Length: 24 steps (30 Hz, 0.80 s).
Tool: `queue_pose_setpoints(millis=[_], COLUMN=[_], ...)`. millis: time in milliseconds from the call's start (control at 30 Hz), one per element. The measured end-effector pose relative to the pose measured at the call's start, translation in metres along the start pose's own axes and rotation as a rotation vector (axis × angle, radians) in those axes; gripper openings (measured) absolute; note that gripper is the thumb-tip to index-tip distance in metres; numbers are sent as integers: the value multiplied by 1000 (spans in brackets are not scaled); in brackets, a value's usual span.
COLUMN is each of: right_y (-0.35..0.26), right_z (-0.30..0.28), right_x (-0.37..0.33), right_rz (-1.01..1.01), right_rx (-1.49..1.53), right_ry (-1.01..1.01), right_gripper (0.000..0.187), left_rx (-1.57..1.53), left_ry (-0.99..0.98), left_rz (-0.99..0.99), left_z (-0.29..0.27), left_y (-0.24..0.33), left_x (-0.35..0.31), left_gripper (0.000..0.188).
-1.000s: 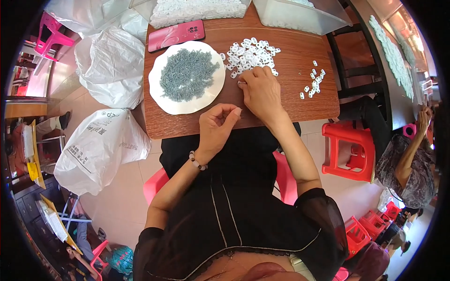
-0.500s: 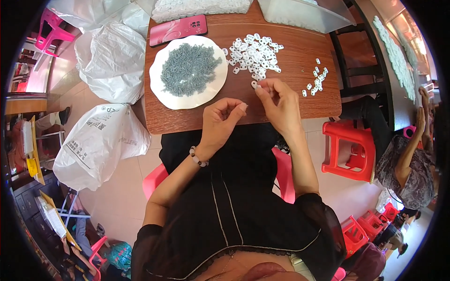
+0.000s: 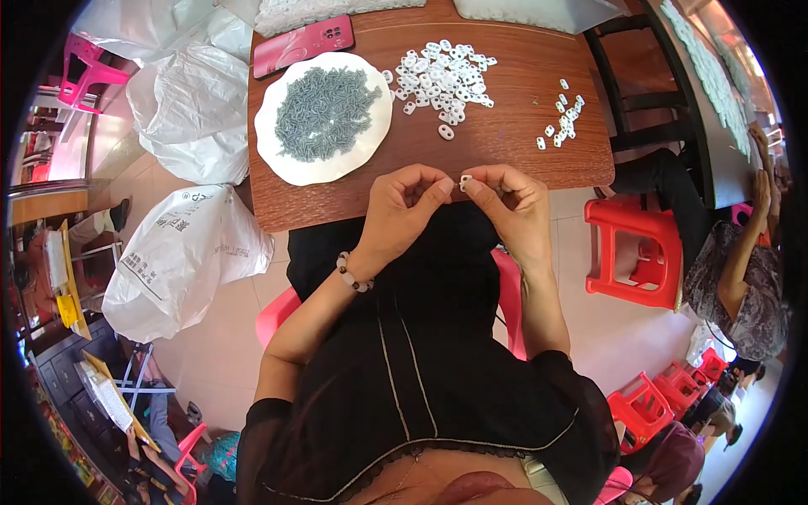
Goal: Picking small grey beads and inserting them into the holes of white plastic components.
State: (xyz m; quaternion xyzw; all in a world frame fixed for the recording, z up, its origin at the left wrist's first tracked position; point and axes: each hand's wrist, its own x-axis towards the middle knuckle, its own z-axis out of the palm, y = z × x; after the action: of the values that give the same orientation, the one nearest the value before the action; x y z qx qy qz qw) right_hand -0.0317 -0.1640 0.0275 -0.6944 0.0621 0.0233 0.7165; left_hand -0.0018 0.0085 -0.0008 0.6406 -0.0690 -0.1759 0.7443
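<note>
- The right hand (image 3: 509, 202) has come back from the loose white pieces and now meets the left hand (image 3: 404, 206) at the near edge of the bench (image 3: 505, 143) — its grip pinches a small white piece (image 3: 465, 181) between thumb and forefinger
- The left hand's grip is pressed together at the fingertips, touching that same piece from the other side; whether it holds a small grey part there is too small to tell
- A second ago the right hand lay flat among the white pieces while the left waited near the edge — so the picking-up appears done, and the two hands now look to be joining something at the piece
- Just beyond the hands, the pile of white pieces (image 3: 442, 76) lies spread on the wood, with a smaller cluster of white pieces (image 3: 562, 118) well apart to the right
- To the left of the pile stands a white plate (image 3: 278, 164) heaped with small grey parts (image 3: 324, 109), and past it a pink phone (image 3: 303, 42)
- White plastic bags (image 3: 181, 261) sit on the floor to the left, a red stool (image 3: 631, 252) to the right
</note>
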Motion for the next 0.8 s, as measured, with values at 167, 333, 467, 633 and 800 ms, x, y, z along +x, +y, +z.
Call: queue_pose_setpoints(millis=[167,333,467,633,800], right_y=[0,-3,-2,-1,-1], right_z=[-2,-3,-3,-3,-3], right_x=[-3,-7,-9,-10,-10], right_rz=[-14,-15,-46,-34,-53], right_rx=[-59,-189,-193,-224,-239], right_ry=[12,31,53,49,52], right_gripper=[10,9,9,9,8], left_rx=[15,10,36,28,67], left_ry=[-19,-15,-6,-18,-4], left_rz=[22,31,30,28,55], left_z=[4,4,4,6,7], left_y=[3,1,2,2,3], left_x=[-3,-5,-7,-8,-7], left_gripper=[16,17,17,15,13])
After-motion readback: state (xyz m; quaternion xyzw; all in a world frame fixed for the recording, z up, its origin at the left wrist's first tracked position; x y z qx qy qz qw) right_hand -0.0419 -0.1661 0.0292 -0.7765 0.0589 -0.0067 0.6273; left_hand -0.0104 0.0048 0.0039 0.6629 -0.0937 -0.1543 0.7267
